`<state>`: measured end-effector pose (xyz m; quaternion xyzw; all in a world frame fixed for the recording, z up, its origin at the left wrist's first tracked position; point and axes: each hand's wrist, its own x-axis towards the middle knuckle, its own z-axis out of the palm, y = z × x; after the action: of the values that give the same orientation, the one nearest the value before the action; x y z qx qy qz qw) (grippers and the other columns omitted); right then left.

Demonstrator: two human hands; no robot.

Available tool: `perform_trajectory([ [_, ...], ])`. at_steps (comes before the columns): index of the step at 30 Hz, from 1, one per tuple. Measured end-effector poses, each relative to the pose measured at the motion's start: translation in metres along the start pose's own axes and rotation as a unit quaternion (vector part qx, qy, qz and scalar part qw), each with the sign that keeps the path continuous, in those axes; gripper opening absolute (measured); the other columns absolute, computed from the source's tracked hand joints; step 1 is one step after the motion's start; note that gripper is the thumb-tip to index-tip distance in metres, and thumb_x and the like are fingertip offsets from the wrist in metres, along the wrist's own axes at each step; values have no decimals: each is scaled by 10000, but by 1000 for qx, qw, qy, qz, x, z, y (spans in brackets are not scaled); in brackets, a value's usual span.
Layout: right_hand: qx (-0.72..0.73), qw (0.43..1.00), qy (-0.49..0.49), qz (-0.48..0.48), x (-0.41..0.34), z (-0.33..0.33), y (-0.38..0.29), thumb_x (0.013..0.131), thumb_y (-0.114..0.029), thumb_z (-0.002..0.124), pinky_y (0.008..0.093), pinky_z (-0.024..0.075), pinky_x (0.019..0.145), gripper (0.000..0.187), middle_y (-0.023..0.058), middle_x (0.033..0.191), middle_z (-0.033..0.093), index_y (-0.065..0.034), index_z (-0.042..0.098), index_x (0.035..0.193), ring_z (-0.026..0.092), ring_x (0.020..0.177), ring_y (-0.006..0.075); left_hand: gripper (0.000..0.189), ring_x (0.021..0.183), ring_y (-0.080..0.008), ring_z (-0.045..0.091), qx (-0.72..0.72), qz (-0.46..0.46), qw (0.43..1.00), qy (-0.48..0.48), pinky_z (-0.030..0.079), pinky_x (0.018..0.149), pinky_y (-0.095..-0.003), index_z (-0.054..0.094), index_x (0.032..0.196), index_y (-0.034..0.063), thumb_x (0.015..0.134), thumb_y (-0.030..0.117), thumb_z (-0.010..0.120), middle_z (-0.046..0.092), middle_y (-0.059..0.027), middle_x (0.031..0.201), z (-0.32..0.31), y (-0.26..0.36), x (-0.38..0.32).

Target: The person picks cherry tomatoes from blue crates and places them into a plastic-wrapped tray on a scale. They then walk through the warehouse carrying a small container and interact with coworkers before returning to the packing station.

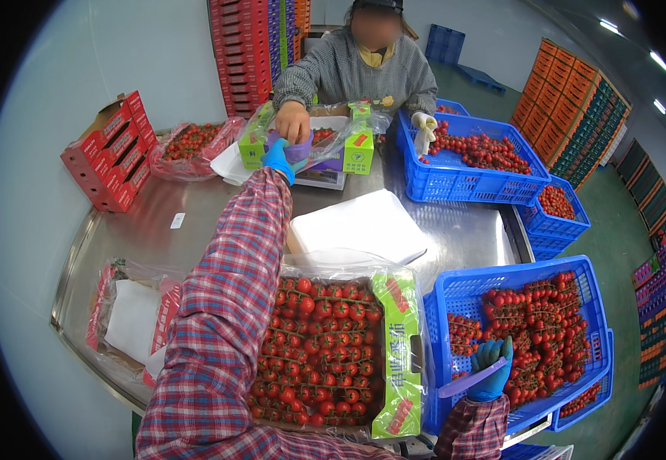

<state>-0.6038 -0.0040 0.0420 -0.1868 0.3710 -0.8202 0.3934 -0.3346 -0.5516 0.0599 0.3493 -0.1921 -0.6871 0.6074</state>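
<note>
My left hand [280,160], in a blue glove, reaches far forward and grips the near side of a purple plastic tub [297,147]; the co-worker's bare hand dips into the tub. My right hand [489,368], also gloved, holds a flat purple lid-like piece [471,379] over the near blue crate [448,287] of vine cherry tomatoes. Before me, partly behind my left sleeve, a green-ended carton [396,345] lined with clear film holds rows of cherry tomatoes on the vine [333,345]. What lies inside the tub is hidden.
Opposite stands a co-worker [356,75] at a green carton [359,152] on a scale [327,179]. White sheets [362,224] lie mid-table. Another blue crate [471,187] of tomatoes is back right. Red cartons [109,155], a bagged tomato box [195,144] and a paper-lined box [132,316] are left.
</note>
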Motion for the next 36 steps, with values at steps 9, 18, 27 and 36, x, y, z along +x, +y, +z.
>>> perform_trajectory([
  [9, -6, 1000, -4, 6, 1, -1, 2, 959, -356, 336, 235, 160, 356, 478, -44, 485, 254, -152, 322, 528, 191, 392, 72, 478, 1047, -370, 500, -19, 5, 1000, 1, 443, 877, -568, 396, 1240, 94, 799, 196, 551, 464, -145, 1205, 5, 10, -10],
  [18, -6, 1000, -9, 17, 2, -4, 2, 955, -358, 345, 242, 151, 365, 478, -44, 480, 252, -155, 313, 524, 187, 394, 72, 465, 1035, -370, 465, -54, 10, 998, -22, 477, 809, -576, 454, 1182, 82, 748, 160, 603, 414, -137, 1198, 8, 22, -14],
  [27, -11, 1000, -20, 17, 2, -3, 1, 953, -368, 347, 247, 151, 369, 480, -45, 477, 249, -155, 309, 523, 187, 397, 73, 316, 1088, -348, 455, -68, -1, 998, 6, 405, 900, -598, 514, 1041, 70, 742, 138, 592, 464, -155, 1181, 13, 26, -18],
  [36, 19, 999, -47, 5, -1, 4, -6, 948, -370, 355, 257, 162, 387, 470, -38, 490, 250, -157, 312, 531, 192, 412, 81, 318, 1101, -367, 445, -59, -12, 991, -120, 432, 886, -589, 489, 1057, 31, 769, 142, 564, 433, -167, 1194, 35, 31, -100],
])
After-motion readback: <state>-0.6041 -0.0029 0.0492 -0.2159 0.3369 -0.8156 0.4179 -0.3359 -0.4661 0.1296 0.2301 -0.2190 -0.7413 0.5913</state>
